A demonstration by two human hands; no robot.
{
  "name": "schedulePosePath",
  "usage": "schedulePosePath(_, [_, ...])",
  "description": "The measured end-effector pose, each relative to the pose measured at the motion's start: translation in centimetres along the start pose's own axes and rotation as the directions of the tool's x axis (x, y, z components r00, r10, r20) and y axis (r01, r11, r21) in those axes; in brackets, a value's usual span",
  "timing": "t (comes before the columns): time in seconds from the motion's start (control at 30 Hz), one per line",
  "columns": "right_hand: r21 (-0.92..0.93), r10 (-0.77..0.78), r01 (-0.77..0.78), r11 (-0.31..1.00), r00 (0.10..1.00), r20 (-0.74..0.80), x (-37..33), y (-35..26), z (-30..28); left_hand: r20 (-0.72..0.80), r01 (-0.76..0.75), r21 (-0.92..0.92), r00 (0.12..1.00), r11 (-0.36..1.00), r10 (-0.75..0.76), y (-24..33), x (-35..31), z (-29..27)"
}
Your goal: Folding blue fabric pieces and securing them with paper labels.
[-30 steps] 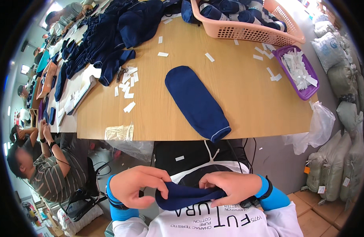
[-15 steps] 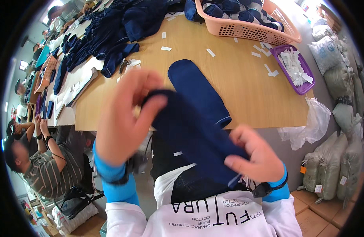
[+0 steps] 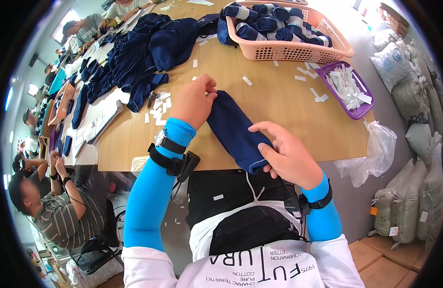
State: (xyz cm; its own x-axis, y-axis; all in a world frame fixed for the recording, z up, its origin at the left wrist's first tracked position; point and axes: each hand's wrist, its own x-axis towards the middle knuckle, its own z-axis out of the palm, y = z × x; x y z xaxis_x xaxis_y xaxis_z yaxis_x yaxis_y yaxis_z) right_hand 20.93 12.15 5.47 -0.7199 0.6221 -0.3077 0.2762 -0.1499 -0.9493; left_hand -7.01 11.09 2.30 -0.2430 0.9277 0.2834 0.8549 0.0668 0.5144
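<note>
A long, flat piece of navy cloth (image 3: 235, 127) lies slanted across the table's near edge, its hemmed end toward me. At its far end my left hand (image 3: 195, 102) pinches the corner between thumb and fingers. My right hand (image 3: 293, 156) grips the near end, thumb on top, index finger stretched along the right edge, other fingers partly hidden at the hem. Only one piece shows here; whether a second lies beneath it I cannot tell.
A peach basket (image 3: 293, 54) of banded navy rolls stands at the far right, near a purple tray (image 3: 358, 113) of white paper strips. Navy garments (image 3: 149, 48) are heaped far left, by scissors (image 3: 152, 99). Stuffed sacks (image 3: 409, 201) line the right; a seated co-worker (image 3: 67, 206) is left.
Both hands have moved the blurred navy cloth from near my body forward onto the table, where the other piece lay. That other piece no longer shows separately.
</note>
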Motion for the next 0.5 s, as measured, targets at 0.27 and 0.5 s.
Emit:
schedulePosePath(0.27, [-0.040,-0.014,0.014,0.999,1.000,0.014,0.6,0.7,-0.2,-0.017,0.033,0.029,0.999,0.999,-0.032,-0.9,0.2,0.6])
schedulePosePath(0.5, [-0.161,-0.067,0.059,0.985,0.997,-0.044,-0.6,-0.2,-0.4,-0.024,0.062,0.120,0.998,0.991,-0.059,-0.2,0.1,0.1])
